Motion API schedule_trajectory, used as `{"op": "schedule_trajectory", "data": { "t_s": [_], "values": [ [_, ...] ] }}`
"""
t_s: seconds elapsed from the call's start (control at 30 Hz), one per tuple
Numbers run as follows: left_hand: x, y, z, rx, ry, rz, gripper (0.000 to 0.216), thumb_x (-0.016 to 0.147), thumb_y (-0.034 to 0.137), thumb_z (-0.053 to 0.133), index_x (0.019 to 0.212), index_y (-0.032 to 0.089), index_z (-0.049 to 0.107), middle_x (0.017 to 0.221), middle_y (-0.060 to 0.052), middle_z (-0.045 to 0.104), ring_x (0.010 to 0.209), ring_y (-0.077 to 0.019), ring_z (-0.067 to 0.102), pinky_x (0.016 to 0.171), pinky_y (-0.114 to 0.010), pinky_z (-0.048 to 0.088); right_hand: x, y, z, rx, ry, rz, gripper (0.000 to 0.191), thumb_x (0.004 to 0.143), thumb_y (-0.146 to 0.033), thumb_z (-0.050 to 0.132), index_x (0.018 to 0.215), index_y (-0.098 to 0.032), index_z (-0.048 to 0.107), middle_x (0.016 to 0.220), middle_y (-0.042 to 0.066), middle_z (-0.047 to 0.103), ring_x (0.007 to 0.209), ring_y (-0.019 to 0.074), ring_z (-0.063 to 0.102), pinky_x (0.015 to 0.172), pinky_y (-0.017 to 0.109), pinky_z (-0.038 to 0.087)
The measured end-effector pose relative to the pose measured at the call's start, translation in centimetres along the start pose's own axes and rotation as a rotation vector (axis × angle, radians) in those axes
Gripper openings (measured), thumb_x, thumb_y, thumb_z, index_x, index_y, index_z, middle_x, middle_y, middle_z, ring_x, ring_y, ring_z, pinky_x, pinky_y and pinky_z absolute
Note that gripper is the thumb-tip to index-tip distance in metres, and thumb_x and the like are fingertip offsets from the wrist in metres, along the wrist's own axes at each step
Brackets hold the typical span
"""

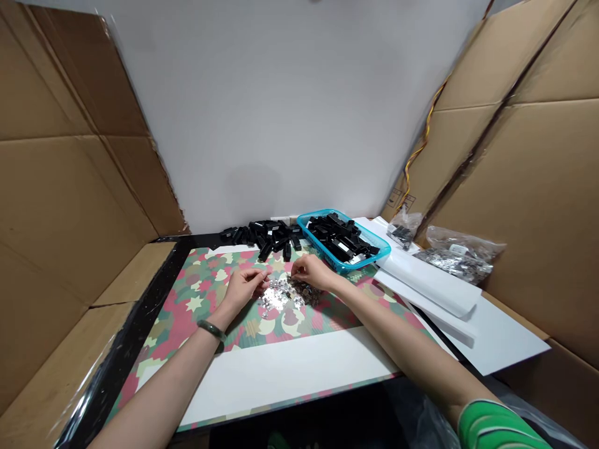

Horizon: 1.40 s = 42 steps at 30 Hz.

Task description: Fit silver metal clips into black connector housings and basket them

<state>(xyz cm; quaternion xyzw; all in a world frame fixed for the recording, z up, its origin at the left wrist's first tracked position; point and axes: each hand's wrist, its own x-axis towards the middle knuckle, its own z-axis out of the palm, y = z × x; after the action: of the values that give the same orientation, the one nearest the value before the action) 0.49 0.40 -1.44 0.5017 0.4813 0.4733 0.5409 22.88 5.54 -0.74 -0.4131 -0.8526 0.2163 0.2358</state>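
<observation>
Head view: my left hand [241, 288] and right hand [311, 272] sit just above small silver metal pieces [279, 295] scattered near the far edge of a pink-and-green camouflage mat [196, 293]. Both hands' fingers are drawn into a narrow pinch; whether they hold a piece, I cannot tell. A dark heap of small pieces [305, 292] touches the silver scatter. At the mat's far edge, a blue plastic basket [379, 251] holds black rectangular blocks [337, 238], with loose black blocks [264, 237] beside it.
</observation>
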Motion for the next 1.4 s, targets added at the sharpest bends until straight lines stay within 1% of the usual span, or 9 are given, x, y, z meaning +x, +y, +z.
{"op": "schedule_trajectory", "data": {
  "t_s": [0.1, 0.23, 0.37, 0.57, 0.73, 1.07, 1.2, 1.3, 1.4],
  "values": [
    [0.1, -0.2, -0.1, 0.056, -0.007, 0.038, 0.046, 0.06, 0.056, 0.08, 0.07, 0.012, 0.073, 0.057, -0.004, 0.061, 0.048, -0.0124, 0.052, 0.046, -0.025, 0.04, -0.8, -0.3, -0.2, 0.202, 0.082, 0.084, 0.01, 0.079, -0.02, 0.067, 0.071, -0.015, 0.071, 0.071, 0.004, 0.07, 0.064, 0.0152, 0.06, 0.06, 0.025, 0.04],
    [-0.3, 0.0, 0.4, 0.163, 0.003, 0.165, 0.036, 0.066, 0.049, 0.079, 0.075, 0.014, 0.077, 0.062, -0.006, 0.066, 0.052, -0.0143, 0.055, 0.049, -0.026, 0.043, -1.6, -1.1, -0.1, 0.659, 0.187, 0.181, 0.02, 0.07, -0.034, 0.076, 0.066, -0.016, 0.069, 0.064, 0.003, 0.067, 0.058, 0.0127, 0.054, 0.057, 0.025, 0.038],
    [-1.3, 0.5, 1.5, 0.262, 0.03, 0.341, 0.029, 0.063, 0.037, 0.083, 0.085, 0.019, 0.08, 0.081, -0.01, 0.073, 0.069, -0.0205, 0.065, 0.063, -0.03, 0.052, -2.0, -1.9, 1.0, 0.945, 0.185, 0.28, 0.025, 0.062, -0.038, 0.082, 0.065, -0.016, 0.071, 0.061, 0.001, 0.064, 0.048, 0.0079, 0.041, 0.047, 0.022, 0.028],
    [-2.2, 0.4, 2.8, 0.3, 0.088, 0.482, 0.024, 0.064, 0.033, 0.084, 0.086, 0.023, 0.081, 0.081, -0.009, 0.073, 0.072, -0.0218, 0.065, 0.07, -0.034, 0.053, -2.4, -3.1, 2.8, 1.162, 0.126, 0.345, 0.021, 0.062, -0.032, 0.083, 0.066, -0.015, 0.071, 0.056, -0.003, 0.057, 0.045, 0.0059, 0.038, 0.046, 0.021, 0.026],
    [-2.3, -0.1, 2.9, 0.36, 0.078, 0.54, 0.013, 0.074, 0.033, 0.077, 0.082, 0.024, 0.081, 0.08, -0.008, 0.074, 0.07, -0.0216, 0.064, 0.069, -0.033, 0.05, -2.8, -4.0, 2.6, 1.166, 0.128, 0.355, 0.019, 0.061, -0.029, 0.082, 0.063, -0.015, 0.07, 0.054, -0.003, 0.057, 0.044, 0.0053, 0.038, 0.044, 0.022, 0.024],
    [-2.1, 0.2, 2.0, 0.456, -0.072, 0.522, 0.018, 0.081, 0.035, 0.069, 0.093, 0.028, 0.08, 0.087, -0.008, 0.075, 0.077, -0.0234, 0.066, 0.072, -0.032, 0.049, -2.9, -3.8, 2.8, 1.038, 0.181, 0.211, 0.032, 0.062, -0.042, 0.083, 0.066, -0.016, 0.066, 0.058, -0.003, 0.057, 0.047, 0.0071, 0.041, 0.043, 0.021, 0.029],
    [0.4, 0.8, 1.2, 0.502, 0.086, 0.482, 0.018, 0.077, 0.035, 0.073, 0.089, 0.024, 0.079, 0.094, -0.012, 0.075, 0.091, -0.0283, 0.066, 0.081, -0.036, 0.049, -2.8, -3.5, 2.8, 1.065, 0.263, 0.196, 0.03, 0.066, -0.042, 0.08, 0.066, -0.017, 0.063, 0.057, -0.003, 0.054, 0.045, 0.0074, 0.042, 0.043, 0.022, 0.032],
    [4.0, 1.2, 0.8, 0.638, 0.243, 0.447, 0.028, 0.069, 0.034, 0.079, 0.093, 0.02, 0.076, 0.104, -0.015, 0.072, 0.099, -0.0313, 0.064, 0.083, -0.037, 0.048, -2.7, -3.3, 2.6, 1.063, 0.304, 0.19, 0.029, 0.067, -0.041, 0.079, 0.065, -0.018, 0.061, 0.054, -0.004, 0.052, 0.043, 0.008, 0.041, 0.042, 0.023, 0.032],
    [7.2, 0.9, 1.0, 0.75, 0.32, 0.401, 0.038, 0.061, 0.032, 0.084, 0.095, 0.017, 0.073, 0.102, -0.017, 0.071, 0.099, -0.0328, 0.063, 0.084, -0.038, 0.045, -2.6, -3.0, 2.4, 1.031, 0.328, 0.182, 0.027, 0.066, -0.04, 0.079, 0.063, -0.019, 0.061, 0.051, -0.004, 0.051, 0.043, 0.0088, 0.041, 0.042, 0.023, 0.032]
  ]
}}
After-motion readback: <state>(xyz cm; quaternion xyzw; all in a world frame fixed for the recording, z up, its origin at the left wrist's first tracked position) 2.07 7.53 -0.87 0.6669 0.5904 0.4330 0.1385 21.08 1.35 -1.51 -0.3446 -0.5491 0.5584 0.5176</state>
